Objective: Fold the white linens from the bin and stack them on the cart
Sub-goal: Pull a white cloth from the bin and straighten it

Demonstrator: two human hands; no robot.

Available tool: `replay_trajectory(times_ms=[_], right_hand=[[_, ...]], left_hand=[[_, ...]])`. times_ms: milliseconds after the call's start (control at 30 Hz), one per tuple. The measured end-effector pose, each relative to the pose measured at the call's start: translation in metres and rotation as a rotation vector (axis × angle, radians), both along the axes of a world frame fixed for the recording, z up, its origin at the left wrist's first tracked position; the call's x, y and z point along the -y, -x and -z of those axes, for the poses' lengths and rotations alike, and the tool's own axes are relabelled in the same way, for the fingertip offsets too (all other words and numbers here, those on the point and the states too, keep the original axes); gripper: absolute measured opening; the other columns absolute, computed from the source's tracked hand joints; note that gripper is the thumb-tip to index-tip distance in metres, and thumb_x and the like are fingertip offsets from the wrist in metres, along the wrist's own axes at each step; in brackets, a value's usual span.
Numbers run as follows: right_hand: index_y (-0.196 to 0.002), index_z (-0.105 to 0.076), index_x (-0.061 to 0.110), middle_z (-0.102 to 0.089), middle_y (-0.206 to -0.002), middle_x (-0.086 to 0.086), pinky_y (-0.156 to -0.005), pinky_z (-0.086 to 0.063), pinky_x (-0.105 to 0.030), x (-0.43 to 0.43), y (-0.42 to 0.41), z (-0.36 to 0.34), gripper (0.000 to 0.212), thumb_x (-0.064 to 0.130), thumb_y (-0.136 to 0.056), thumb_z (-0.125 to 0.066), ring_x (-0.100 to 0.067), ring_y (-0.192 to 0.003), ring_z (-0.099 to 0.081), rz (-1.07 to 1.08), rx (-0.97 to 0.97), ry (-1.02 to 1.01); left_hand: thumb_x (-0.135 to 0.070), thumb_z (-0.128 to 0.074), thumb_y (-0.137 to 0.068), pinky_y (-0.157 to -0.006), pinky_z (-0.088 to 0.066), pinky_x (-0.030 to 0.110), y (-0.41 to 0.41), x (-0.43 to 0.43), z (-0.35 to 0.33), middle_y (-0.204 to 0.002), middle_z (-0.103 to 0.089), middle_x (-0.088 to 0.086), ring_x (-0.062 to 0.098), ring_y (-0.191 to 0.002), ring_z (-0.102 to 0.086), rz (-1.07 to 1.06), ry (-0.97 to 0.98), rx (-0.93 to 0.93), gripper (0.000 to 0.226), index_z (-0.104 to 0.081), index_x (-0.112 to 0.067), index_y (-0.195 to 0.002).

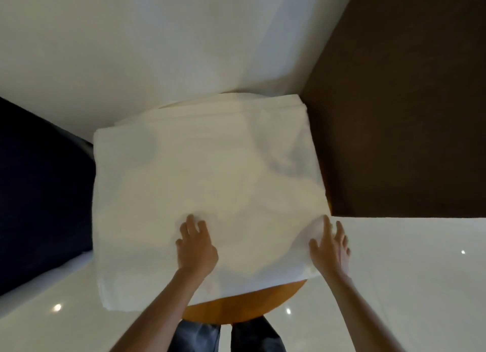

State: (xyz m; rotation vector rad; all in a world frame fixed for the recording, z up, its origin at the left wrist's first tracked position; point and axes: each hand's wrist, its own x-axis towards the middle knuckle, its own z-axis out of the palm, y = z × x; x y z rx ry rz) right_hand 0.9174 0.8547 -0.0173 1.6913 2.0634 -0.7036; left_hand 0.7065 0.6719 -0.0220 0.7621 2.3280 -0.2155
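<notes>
Fingers spread, the left hand (196, 246) presses one folded linen (210, 173) at its 6 o'clock, the right hand (332, 246) at 4 o'clock, atop one table (236, 308).

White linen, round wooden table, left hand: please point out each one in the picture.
white linen (210, 173), head view, middle of its top layer.
round wooden table (249, 307), head view, bare near edge.
left hand (196, 249), head view, back of the hand.

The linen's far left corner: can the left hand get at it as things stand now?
Probably yes. The left hand rests on the linen near its front edge, and nothing lies between the hand and that corner. It may need a forward lean.
</notes>
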Motion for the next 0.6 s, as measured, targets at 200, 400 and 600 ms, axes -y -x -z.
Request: replay_trajectory(times_ms=[200,400,600], right_hand=[[-0.150,-0.020,0.018,-0.042,-0.142,-0.016,-0.098,-0.043,-0.045,-0.033,-0.008,-0.002,0.071,0.025,-0.091,-0.060,-0.037,-0.127,-0.044,0.360,-0.167,0.215],[-0.134,-0.041,0.013,-0.055,-0.128,-0.014,-0.092,-0.046,-0.041,-0.043,-0.004,-0.011,0.056,0.028,-0.086,-0.064,-0.034,-0.116,-0.053,0.329,-0.184,0.230],[-0.140,-0.031,0.020,-0.057,-0.125,-0.008,-0.081,-0.050,-0.036,-0.031,0.010,-0.015,0.057,0.023,-0.089,-0.056,-0.028,-0.106,-0.057,0.227,-0.255,0.253]], left_hand=[[-0.020,-0.049,-0.091,-0.097,-0.044,0.037,-0.023,-0.082,-0.002,-0.143,-0.022,0.014,0.031,-0.132,-0.026,0.017,-0.127,0.111,0.055,-0.027,-0.007,-0.140],[-0.013,-0.049,-0.089,-0.099,-0.040,0.039,-0.035,-0.134,-0.006,-0.138,-0.026,0.016,0.032,-0.132,-0.028,-0.080,-0.186,0.198,0.052,-0.032,-0.005,-0.137],[-0.019,-0.046,-0.094,-0.096,-0.040,0.040,-0.037,-0.165,-0.012,-0.131,-0.034,0.016,0.032,-0.126,-0.037,-0.034,-0.198,0.219,0.038,-0.038,-0.005,-0.129]])
